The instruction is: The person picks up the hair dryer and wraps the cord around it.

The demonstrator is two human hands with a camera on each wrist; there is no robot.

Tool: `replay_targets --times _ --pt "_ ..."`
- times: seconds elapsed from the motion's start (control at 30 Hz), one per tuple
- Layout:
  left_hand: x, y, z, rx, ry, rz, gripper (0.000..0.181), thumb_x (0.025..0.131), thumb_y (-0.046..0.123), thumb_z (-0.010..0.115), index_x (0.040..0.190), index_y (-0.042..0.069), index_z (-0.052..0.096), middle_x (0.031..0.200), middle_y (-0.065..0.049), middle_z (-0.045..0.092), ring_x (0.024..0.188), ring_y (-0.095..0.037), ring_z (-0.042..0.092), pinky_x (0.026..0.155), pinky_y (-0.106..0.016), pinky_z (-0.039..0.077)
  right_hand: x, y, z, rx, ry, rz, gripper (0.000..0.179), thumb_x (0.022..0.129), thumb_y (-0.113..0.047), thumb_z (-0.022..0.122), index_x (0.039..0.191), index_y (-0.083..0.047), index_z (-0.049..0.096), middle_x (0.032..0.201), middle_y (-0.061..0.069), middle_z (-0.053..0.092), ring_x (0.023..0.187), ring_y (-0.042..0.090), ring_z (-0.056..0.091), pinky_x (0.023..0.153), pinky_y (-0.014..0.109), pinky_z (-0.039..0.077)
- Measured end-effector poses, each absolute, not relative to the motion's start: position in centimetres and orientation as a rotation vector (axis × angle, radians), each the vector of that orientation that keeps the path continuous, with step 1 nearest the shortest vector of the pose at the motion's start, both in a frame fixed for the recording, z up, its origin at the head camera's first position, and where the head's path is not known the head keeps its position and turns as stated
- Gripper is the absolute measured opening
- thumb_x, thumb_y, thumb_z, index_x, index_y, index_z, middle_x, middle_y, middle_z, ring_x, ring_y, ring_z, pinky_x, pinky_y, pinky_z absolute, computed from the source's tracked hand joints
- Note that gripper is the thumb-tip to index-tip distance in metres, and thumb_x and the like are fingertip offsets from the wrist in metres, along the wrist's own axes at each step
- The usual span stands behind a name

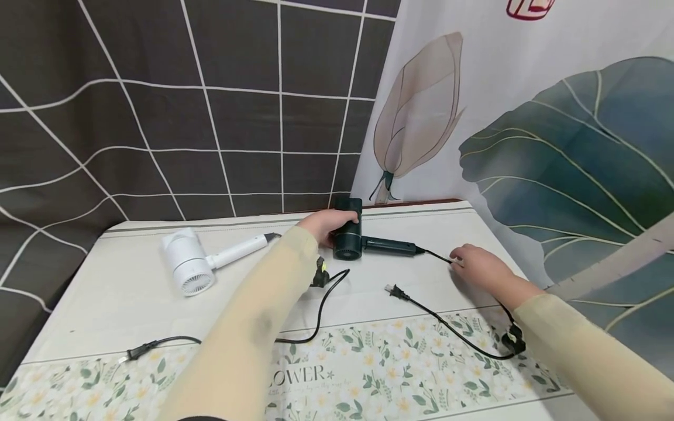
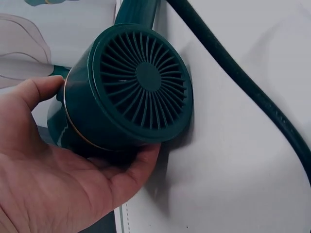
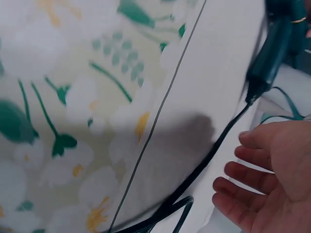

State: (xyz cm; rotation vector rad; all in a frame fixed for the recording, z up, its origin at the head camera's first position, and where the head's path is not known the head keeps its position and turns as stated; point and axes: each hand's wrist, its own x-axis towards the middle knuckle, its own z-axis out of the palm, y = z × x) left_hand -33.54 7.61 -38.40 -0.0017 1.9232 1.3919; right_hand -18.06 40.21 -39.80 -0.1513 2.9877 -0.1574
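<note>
My left hand (image 1: 327, 225) grips the barrel of a dark green hair dryer (image 1: 348, 244) near the back of the table. In the left wrist view, its thumb lies on one side and curled fingers on the other, below the round slatted grille (image 2: 146, 80). The dryer's handle (image 1: 391, 246) points right, with a black cord running out of its end. Beside that cord (image 3: 214, 148) is my right hand (image 1: 481, 269). The right wrist view shows its fingers (image 3: 252, 177) spread and loosely bent, with nothing between them.
A white hair dryer (image 1: 186, 260) lies to the left, and its plug (image 1: 139, 352) rests near the front left. The green dryer's plug (image 1: 397, 292) points left on the table. A cord bundle (image 1: 513, 339) sits below the right wrist. Dark grid cloth (image 1: 237, 117) hangs behind.
</note>
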Motion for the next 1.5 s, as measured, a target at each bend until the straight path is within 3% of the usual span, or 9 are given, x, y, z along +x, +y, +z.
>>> replay_targets --times 0.2,0.47,0.83,1.0,1.2,1.5 --pt "-33.6 6.9 -38.4 0.064 1.979 1.369 0.062 0.093 0.038 0.06 0.142 0.004 0.044 0.134 -0.016 0.052 0.109 -0.029 0.061 0.086 -0.043 0.056 -19.6 40.2 -40.7 -0.199 2.936 -0.031 0.015 0.095 -0.008 0.063 0.104 0.004 0.066 0.094 0.015 0.066 0.089 0.033 0.065 0.075 0.047 0.054" --pt "-33.6 6.2 -37.1 0.123 2.065 1.448 0.066 0.087 0.04 0.067 0.135 -0.001 0.048 0.124 -0.015 0.058 0.101 -0.025 0.063 0.08 -0.036 0.057 -20.3 40.5 -41.1 -0.152 2.941 -0.077 0.007 0.097 -0.006 0.056 0.096 -0.001 0.061 0.086 0.011 0.063 0.078 0.027 0.061 0.067 0.044 0.049" --pt "-30.8 3.3 -33.5 0.148 2.096 1.657 0.068 0.091 0.045 0.064 0.14 0.002 0.046 0.128 -0.014 0.059 0.112 -0.028 0.06 0.091 -0.043 0.054 -19.5 38.9 -38.4 -0.073 3.104 -0.476 0.022 0.104 -0.009 0.038 0.118 0.007 0.043 0.102 0.024 0.061 0.077 0.027 0.058 0.065 0.041 0.045" --pt "-28.5 0.6 -32.0 0.122 2.098 1.756 0.069 0.093 0.044 0.063 0.144 0.004 0.042 0.131 -0.014 0.057 0.115 -0.029 0.059 0.095 -0.045 0.052 -19.2 37.9 -37.5 -0.098 3.131 -0.604 0.028 0.106 -0.012 0.036 0.121 0.009 0.048 0.105 0.024 0.06 0.08 0.027 0.056 0.067 0.041 0.044" --pt "-25.8 -3.7 -30.7 0.09 2.093 1.863 0.07 0.094 0.042 0.062 0.148 0.006 0.036 0.134 -0.014 0.053 0.117 -0.031 0.057 0.098 -0.048 0.05 -18.3 37.3 -37.1 -0.21 3.184 -0.614 0.029 0.108 -0.019 0.039 0.11 0.004 0.057 0.09 0.014 0.059 0.077 0.026 0.053 0.068 0.043 0.043" --pt "-21.2 -10.0 -30.2 0.047 2.129 1.877 0.07 0.099 0.039 0.057 0.154 0.008 0.027 0.143 -0.017 0.046 0.127 -0.035 0.049 0.106 -0.052 0.042 -17.5 37.1 -37.2 -0.274 3.179 -0.624 0.036 0.108 -0.03 0.041 0.117 0.0 0.058 0.109 0.019 0.062 0.095 0.033 0.059 0.078 0.052 0.046"
